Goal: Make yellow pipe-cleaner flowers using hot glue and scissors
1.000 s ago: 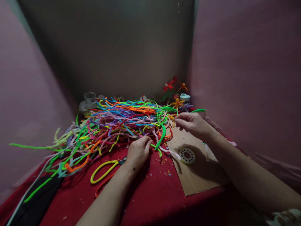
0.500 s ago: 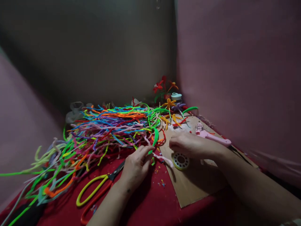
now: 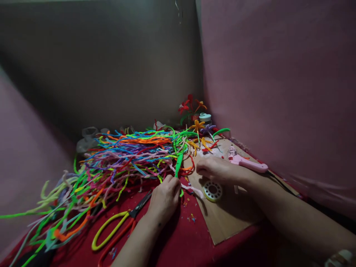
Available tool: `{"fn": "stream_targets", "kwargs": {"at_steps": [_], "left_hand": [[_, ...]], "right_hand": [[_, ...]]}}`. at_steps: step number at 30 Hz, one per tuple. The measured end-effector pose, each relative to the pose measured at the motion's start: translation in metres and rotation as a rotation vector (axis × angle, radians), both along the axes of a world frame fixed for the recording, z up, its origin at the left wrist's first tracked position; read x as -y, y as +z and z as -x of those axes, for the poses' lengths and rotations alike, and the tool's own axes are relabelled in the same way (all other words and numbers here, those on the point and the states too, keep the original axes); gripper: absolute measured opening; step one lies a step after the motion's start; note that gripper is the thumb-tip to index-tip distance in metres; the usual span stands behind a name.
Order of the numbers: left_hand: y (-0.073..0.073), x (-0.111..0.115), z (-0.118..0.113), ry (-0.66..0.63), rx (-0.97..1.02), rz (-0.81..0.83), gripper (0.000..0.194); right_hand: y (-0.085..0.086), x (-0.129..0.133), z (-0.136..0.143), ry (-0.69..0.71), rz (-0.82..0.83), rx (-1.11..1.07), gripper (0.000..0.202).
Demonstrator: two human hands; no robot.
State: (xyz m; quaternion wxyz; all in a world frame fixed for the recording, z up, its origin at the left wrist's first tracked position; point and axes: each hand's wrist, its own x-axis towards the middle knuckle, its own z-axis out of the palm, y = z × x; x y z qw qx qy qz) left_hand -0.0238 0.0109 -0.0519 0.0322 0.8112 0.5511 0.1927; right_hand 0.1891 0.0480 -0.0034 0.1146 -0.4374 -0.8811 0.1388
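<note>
My left hand (image 3: 167,193) is closed on the lower end of a green fuzzy leaf-shaped piece (image 3: 178,164), which points up and away from the fingers. Over the brown cardboard (image 3: 222,222), my right hand (image 3: 211,168) has its fingers curled together; whatever they may hold is hidden. Just below that hand lies a round white spool with holes (image 3: 213,190). A pale pink fuzzy stem (image 3: 194,190) runs between my left hand and the spool. Beside my left wrist are scissors with yellow and red handles (image 3: 112,227).
A large heap of coloured fuzzy stems (image 3: 133,152) covers the left and back of the red cloth (image 3: 191,241). A pink glue gun (image 3: 250,163) lies on the right. Fuzzy flowers (image 3: 197,126) and a lidded jar (image 3: 205,117) stand at the back.
The green piece has turned more upright and shows more of its length above my left hand. My left hand has shifted slightly right. The whole view has tilted a little.
</note>
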Motion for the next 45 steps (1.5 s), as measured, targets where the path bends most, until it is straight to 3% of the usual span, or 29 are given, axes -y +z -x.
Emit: {"fn": "stream_targets", "kwargs": {"at_steps": [4,8,14,20,29,34,39,45], "left_hand": [[0.000,0.003,0.001,0.019,0.053,-0.035,0.018],[0.002,0.005,0.000,0.019,0.076,-0.059,0.017],[0.001,0.006,0.005,0.015,0.043,-0.035,0.018],[0.002,0.006,0.007,0.020,-0.035,-0.033,0.019],[0.002,0.005,0.006,0.023,-0.034,-0.024,0.019],[0.000,0.003,0.007,0.006,0.139,-0.029,0.019],[0.002,-0.002,0.008,0.031,0.614,0.051,0.010],[0.020,-0.007,-0.003,0.041,0.831,0.164,0.027]], "right_hand": [[0.015,-0.018,0.000,-0.159,-0.065,0.002,0.022],[0.030,-0.065,0.007,-0.368,-0.052,0.047,0.022],[0.017,-0.119,0.032,-0.572,0.101,0.158,0.031],[0.004,-0.134,0.041,-0.632,0.164,0.168,0.032],[0.015,-0.137,0.006,-0.761,0.098,-0.067,0.033],[0.014,-0.116,-0.003,-0.626,0.179,-0.353,0.021],[0.008,-0.070,0.002,-0.348,0.340,-0.669,0.024],[0.005,-0.022,0.019,-0.013,0.610,-0.930,0.028]]}}
